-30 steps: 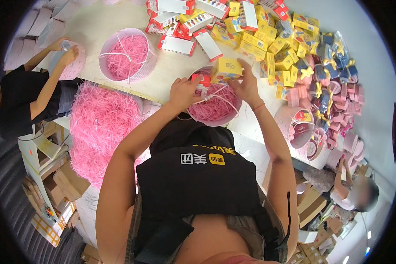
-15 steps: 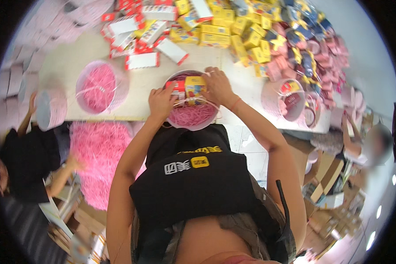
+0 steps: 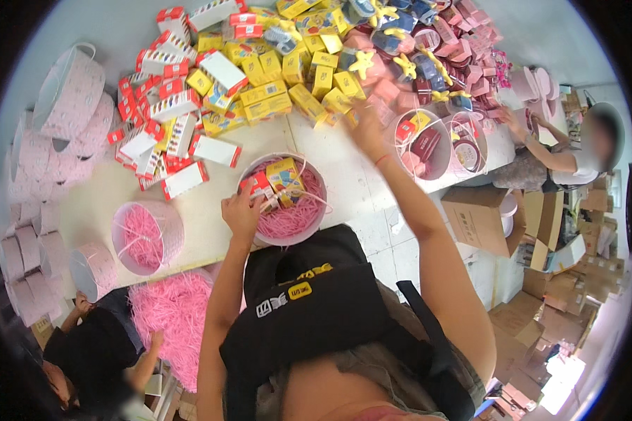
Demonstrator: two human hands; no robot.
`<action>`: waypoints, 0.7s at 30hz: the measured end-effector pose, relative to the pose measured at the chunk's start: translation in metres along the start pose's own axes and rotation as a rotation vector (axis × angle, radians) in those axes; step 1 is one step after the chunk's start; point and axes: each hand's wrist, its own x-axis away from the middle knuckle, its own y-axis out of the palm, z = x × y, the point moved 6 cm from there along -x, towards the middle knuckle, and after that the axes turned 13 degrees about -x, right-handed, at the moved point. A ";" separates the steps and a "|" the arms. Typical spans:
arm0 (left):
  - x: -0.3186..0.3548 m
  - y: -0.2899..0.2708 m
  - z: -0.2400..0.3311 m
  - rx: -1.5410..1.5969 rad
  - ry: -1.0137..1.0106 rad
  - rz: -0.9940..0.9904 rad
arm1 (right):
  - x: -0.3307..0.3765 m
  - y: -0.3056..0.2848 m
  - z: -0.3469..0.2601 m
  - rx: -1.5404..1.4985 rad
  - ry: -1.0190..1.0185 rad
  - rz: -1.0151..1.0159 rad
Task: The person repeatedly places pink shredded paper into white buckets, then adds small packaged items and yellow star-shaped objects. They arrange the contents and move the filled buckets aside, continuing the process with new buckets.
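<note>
A round pink bucket (image 3: 321, 223) with a rope handle stands at the near edge of the table in front of me. Pink shredded paper (image 3: 288, 221) fills it, and a red box (image 3: 259, 184) and a yellow box (image 3: 285, 175) lie side by side on top. My left hand (image 3: 241, 212) grips the bucket's left rim, its fingertips by the red box. Farther off to the right, my right hand (image 3: 366, 135) is stretched out over the table beside the pink boxes (image 3: 385, 91). It is smeared by motion, so its fingers do not show clearly.
Red-and-white boxes (image 3: 184, 179) and yellow boxes (image 3: 265, 100) lie heaped at the back. Filled buckets (image 3: 428, 163) stand to the right, a paper-lined bucket (image 3: 168, 235) to the left. Stacked buckets (image 3: 70, 91) rise far left. One co-worker (image 3: 95, 351) is at left, another (image 3: 562, 151) at right.
My right hand has left the yellow box and moved away toward the pink boxes. My left hand stays at the bucket. The view has shifted, showing more of the heap.
</note>
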 end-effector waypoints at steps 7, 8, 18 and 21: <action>-0.001 -0.004 0.019 -0.003 -0.010 -0.011 | -0.083 -0.038 0.217 0.371 0.371 -0.252; -0.006 0.002 0.027 0.027 0.020 -0.025 | -0.075 -0.042 0.272 0.430 0.416 -0.299; 0.015 -0.016 0.019 0.067 0.021 -0.305 | -0.111 -0.106 0.129 0.165 0.059 -0.253; 0.015 -0.018 0.023 -0.050 0.242 -0.116 | -0.071 -0.122 0.008 -0.547 0.067 -0.340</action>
